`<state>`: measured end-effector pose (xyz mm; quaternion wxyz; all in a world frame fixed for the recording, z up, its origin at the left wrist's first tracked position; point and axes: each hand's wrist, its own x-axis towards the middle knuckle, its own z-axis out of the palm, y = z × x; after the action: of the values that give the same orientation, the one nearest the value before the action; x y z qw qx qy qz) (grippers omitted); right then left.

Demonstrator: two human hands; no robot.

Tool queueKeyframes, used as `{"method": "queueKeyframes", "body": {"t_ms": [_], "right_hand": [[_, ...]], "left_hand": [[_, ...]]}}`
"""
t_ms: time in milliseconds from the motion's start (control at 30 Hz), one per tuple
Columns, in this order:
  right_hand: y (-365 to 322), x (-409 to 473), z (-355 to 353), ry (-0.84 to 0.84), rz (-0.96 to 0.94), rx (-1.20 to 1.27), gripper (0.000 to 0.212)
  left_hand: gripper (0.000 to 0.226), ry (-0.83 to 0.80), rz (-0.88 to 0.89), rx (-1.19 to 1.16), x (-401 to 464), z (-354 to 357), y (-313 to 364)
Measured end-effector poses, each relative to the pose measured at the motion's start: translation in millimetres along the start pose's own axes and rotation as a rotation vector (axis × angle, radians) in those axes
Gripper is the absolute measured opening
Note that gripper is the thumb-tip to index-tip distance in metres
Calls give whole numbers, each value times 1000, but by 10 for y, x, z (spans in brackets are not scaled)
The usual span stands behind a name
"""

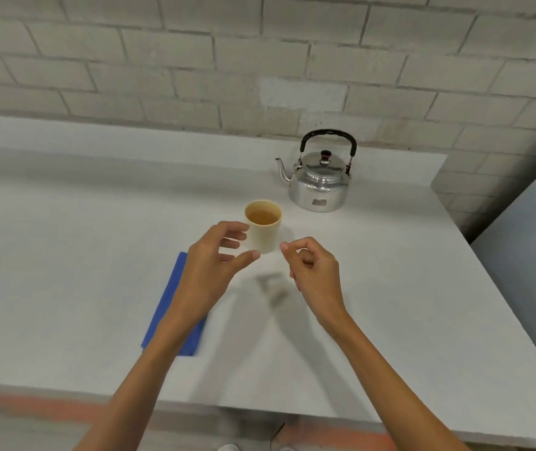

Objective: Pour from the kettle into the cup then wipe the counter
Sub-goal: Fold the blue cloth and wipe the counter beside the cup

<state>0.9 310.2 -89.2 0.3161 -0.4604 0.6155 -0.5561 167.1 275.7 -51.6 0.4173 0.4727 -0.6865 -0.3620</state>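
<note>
A shiny metal kettle (320, 180) with a black arched handle stands upright near the wall, its spout pointing left. In front of it to the left stands a cream paper cup (265, 234) with brownish liquid inside. My left hand (213, 265) hovers just left of the cup, fingers spread and curved toward it, holding nothing; whether they touch the cup is unclear. My right hand (314, 271) hangs just right of the cup with fingers loosely curled and nothing in them. A folded blue cloth (170, 307) lies flat on the counter, partly hidden under my left forearm.
The white counter (65, 255) runs along a pale brick wall (195, 60). A brick pillar (488, 177) closes the counter's right end, with a grey panel (533, 262) beside it. The counter's front edge crosses the bottom of the view.
</note>
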Motion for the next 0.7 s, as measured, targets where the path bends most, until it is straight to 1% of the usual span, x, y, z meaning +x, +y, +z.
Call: {"method": "queueKeyframes", "body": {"t_ms": [133,267,333,400,533,600,700], "right_hand": [[117,-44,320,-76,36,-64,17],[189,-4,653,-206,99,-105,10],[206,38,815,-269,94,-125,7],[210,94,974,-321,58,-167,9],[242,225,1257,-400,-2,-339,22],[247,283,1375,-419,15,-431,32],[234,355,1504,-449,90,-532,47]], "left_hand": [[33,68,-110,25,-199,-166,-230],[26,126,-230,82,-363,-303,-500],[26,136,-305,138,-444,-352,-633],[29,136,-374,182,-520,-400,-749],[42,138,-505,294,-630,-455,-870],[51,149,-574,338,-666,-473,-886],[63,113,-639,271,-688,-509,-919]]}}
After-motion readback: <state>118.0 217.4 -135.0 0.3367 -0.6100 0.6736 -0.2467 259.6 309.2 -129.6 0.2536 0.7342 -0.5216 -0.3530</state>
